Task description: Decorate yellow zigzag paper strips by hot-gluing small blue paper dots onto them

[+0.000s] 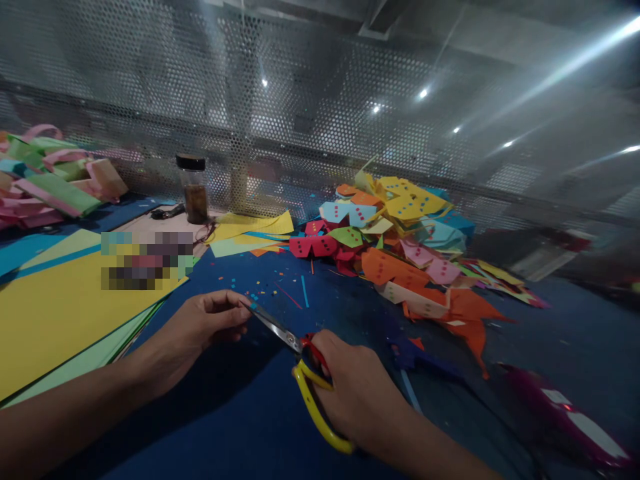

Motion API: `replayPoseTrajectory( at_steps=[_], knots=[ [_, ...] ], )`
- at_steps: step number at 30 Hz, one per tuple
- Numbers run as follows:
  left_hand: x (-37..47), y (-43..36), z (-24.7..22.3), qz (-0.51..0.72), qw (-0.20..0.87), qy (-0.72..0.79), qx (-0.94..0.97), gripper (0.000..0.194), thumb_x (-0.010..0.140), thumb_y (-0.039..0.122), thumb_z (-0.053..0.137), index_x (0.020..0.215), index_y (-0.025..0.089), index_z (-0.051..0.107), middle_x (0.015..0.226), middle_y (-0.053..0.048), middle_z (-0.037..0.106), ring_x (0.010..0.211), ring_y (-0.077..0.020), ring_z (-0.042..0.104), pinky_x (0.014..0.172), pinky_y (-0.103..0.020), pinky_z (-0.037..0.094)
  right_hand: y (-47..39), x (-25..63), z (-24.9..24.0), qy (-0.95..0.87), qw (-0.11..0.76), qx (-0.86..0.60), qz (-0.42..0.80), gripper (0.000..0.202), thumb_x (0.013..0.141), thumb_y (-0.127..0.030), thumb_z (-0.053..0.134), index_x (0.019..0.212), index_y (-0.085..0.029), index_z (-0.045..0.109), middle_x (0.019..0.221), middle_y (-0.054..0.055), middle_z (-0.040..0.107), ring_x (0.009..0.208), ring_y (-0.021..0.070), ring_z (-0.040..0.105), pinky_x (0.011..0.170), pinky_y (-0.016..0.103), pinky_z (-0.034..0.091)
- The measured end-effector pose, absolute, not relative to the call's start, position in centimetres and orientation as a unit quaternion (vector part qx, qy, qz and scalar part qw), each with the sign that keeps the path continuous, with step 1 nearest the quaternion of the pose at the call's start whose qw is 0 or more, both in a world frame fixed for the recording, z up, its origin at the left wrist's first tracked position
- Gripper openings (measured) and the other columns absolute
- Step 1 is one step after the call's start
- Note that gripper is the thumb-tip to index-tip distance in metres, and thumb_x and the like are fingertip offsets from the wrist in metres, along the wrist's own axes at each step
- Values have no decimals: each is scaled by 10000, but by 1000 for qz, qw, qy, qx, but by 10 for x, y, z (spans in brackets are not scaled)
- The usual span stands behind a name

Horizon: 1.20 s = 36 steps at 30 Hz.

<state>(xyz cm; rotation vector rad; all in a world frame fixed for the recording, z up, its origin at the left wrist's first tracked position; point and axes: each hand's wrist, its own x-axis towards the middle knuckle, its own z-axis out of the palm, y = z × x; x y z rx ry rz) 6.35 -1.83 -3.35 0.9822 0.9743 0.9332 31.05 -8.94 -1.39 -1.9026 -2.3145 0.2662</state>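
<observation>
My right hand (350, 383) grips the red and yellow handles of a pair of scissors (287, 338), whose metal blades point up and to the left. At the blade tips is my left hand (217, 320), with its thumb and fingers pinched together. A tiny blue bit of paper (253, 305) shows at the tips, beside the left fingertips. Whatever lies between those fingers is too small to make out. Small coloured paper scraps (257, 283) are scattered on the blue table (240, 413) beyond my hands.
Yellow and green sheets (55, 310) lie left, below a jar with a black lid (195, 190). Folded paper shapes (405, 260) are heaped right of centre. A blue tool with a cord (425, 360) and a magenta object (565, 413) lie right. More folded paper (60, 180) is far left.
</observation>
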Motion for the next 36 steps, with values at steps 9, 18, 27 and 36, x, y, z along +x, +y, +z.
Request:
replayPoseTrajectory(
  at_steps=[9,18,27,36],
  knots=[
    [64,-19,-33,409,671,438,435,289,658,400,954,811,226,781,736,24,693,705,-124,612,647,-221,468,-90,315,-18,-785,69,-611,69,105,824,-183,632,832,-222,535,662,-32,570,555,142,489,546,284,166],
    [64,-20,-30,410,673,436,434,279,661,387,948,793,215,773,728,19,683,700,-134,609,650,-233,471,-89,314,-17,-785,74,-611,69,87,818,-161,610,839,-220,550,640,-32,571,571,151,524,537,274,178],
    [65,-21,-29,413,674,435,431,275,664,379,949,780,208,768,729,14,677,703,-134,615,648,-227,484,-89,315,-18,-788,58,-610,60,93,814,-152,607,856,-219,560,680,-15,609,605,173,568,542,276,202],
    [65,-21,-29,403,675,433,441,261,680,379,939,752,204,758,711,24,679,683,-112,606,646,-204,476,-87,314,-15,-790,25,-612,37,120,812,-123,616,858,-213,552,713,-11,622,629,174,608,549,279,192]
  ],
)
